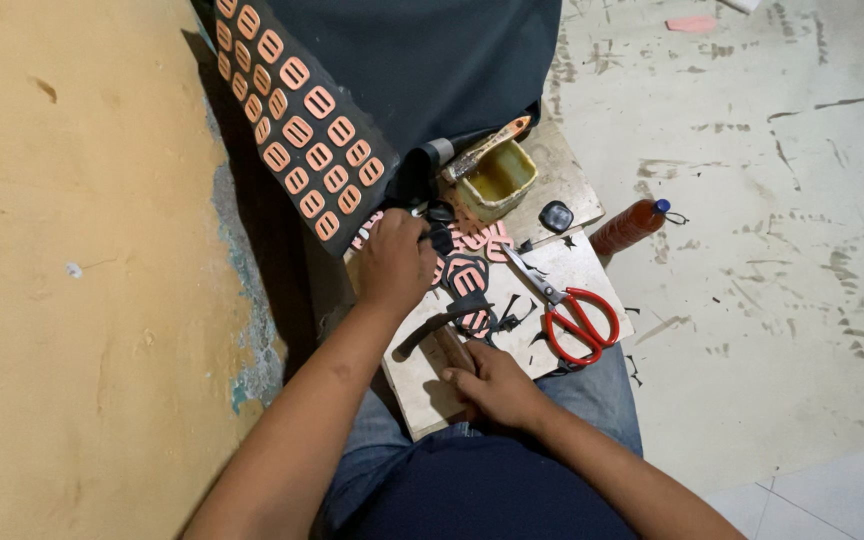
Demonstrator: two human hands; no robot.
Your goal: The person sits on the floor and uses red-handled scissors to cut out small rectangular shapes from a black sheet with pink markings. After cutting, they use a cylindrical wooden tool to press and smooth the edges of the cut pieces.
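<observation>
The left hand [393, 262] is stretched forward, fingers curled down and closed, back of the hand up. The right hand [493, 385] sits nearer the body, closed in a fist, forearm bent across.

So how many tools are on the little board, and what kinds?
Scissors with red handles: 1
Hammer, gripped by the right hand: 1
Brush resting on the yellow tub: 1
Total: 3 tools
The left hand presses down on small dark pieces.
</observation>
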